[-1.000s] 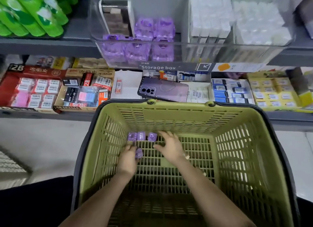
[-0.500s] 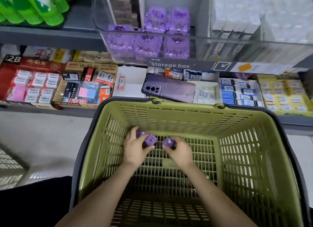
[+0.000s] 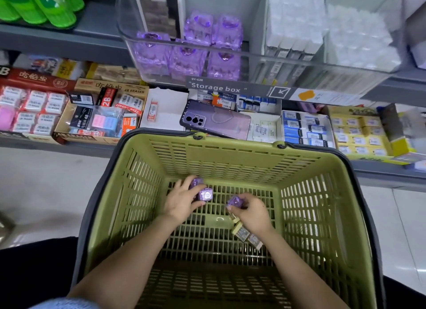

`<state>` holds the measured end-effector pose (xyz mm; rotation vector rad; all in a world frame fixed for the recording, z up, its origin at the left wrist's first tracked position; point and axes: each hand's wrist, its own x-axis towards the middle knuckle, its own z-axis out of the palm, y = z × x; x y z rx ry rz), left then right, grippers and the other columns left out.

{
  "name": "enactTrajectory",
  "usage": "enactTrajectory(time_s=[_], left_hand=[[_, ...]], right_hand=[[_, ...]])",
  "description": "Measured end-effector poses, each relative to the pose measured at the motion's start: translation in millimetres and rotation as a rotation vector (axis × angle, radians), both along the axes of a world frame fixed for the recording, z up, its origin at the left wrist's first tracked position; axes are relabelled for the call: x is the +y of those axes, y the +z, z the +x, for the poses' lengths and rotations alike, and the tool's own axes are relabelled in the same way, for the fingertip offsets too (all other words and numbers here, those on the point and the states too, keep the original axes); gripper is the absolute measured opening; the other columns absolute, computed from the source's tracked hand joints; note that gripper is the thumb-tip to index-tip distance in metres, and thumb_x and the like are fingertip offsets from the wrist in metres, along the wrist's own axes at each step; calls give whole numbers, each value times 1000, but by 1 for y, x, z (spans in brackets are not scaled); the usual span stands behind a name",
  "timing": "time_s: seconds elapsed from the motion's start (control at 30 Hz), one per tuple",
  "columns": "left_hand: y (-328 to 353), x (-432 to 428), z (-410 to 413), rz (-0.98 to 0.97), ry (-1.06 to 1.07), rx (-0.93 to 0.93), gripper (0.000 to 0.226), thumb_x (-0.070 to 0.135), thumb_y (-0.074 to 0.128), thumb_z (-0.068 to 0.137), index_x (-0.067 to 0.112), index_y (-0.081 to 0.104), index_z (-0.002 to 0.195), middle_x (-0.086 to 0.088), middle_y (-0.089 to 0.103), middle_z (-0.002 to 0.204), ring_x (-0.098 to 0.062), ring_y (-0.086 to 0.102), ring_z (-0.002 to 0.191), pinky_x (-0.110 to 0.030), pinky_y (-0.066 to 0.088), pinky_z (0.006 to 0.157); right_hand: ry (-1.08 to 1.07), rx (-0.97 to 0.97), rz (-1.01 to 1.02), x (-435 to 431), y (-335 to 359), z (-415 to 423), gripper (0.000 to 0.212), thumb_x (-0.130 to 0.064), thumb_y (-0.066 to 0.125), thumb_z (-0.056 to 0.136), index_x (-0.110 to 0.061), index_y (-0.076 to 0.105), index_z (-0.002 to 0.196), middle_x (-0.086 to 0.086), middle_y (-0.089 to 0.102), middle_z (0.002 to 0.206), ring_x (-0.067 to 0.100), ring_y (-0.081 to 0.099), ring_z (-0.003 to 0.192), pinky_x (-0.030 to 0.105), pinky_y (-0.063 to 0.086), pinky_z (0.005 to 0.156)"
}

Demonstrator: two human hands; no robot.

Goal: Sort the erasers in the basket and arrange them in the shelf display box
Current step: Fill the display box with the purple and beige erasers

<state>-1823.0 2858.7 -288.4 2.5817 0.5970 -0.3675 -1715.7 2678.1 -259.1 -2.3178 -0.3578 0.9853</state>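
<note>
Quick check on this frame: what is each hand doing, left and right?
Left hand: closed, gripping purple erasers.
Right hand: closed, pinching a single purple eraser.

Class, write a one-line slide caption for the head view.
Left hand and right hand grip purple erasers inside a green basket, below the shelf's clear box.

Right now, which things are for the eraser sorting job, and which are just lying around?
For the job: slotted green plastic basket, small purple cube erasers, left hand, right hand, clear plastic display box.
Just lying about: flat purple phone, bright green plastic bottles, red cardboard eraser box.
</note>
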Motion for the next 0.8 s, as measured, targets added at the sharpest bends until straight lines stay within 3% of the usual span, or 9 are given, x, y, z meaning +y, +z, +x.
enactTrajectory(time_s=[0.13, 0.27, 0.43, 0.53, 0.67, 0.8], left_hand=[[-4, -4, 3, -121, 73, -100, 50, 33, 65, 85, 24, 52, 132, -3, 33, 145, -24, 41, 124, -33, 34, 109], [2, -10, 0, -267, 257, -161, 53, 32, 71, 80, 18, 57, 129, -5, 37, 139, -22, 46, 122, -28, 31, 110], [37, -23, -4, -388, 338, -266, 53, 27, 75, 76, 14, 60, 125, -2, 42, 124, -14, 49, 113, -10, 24, 101], [78, -27, -2, -451, 359, -371, 53, 23, 77, 74, 11, 61, 123, 1, 41, 116, -10, 48, 106, 2, 23, 94], [146, -24, -3, -515, 348, -516, 53, 19, 80, 72, 11, 62, 120, 3, 44, 109, 5, 49, 97, 1, 35, 87], [217, -13, -17, -534, 287, -684, 56, 49, 80, 63, 28, 62, 111, 11, 48, 111, 20, 45, 103, 5, 28, 88]], right_hand=[[-88, 71, 83, -1, 9, -3, 20, -22, 74, 80, -28, 60, 92, -9, 68, 91, 8, 64, 87, 30, 54, 83], [-139, 108, 153, 0, 24, -3, 19, -16, 72, 81, -23, 60, 94, -14, 63, 87, 0, 60, 81, 9, 45, 67], [-222, 193, 296, -1, 62, 1, 26, -2, 69, 81, -8, 61, 105, 4, 69, 93, 18, 65, 80, 20, 55, 68], [-218, 216, 396, -1, 97, 3, 35, -2, 69, 81, -10, 60, 113, 8, 69, 100, 17, 65, 81, 21, 54, 67], [-259, 192, 568, 0, 159, 1, 45, 4, 66, 81, -16, 56, 120, 9, 66, 108, 20, 65, 87, 24, 54, 72], [-216, 129, 695, -1, 232, -6, 46, 6, 68, 78, -21, 60, 114, 2, 73, 90, 10, 68, 78, 13, 49, 68]])
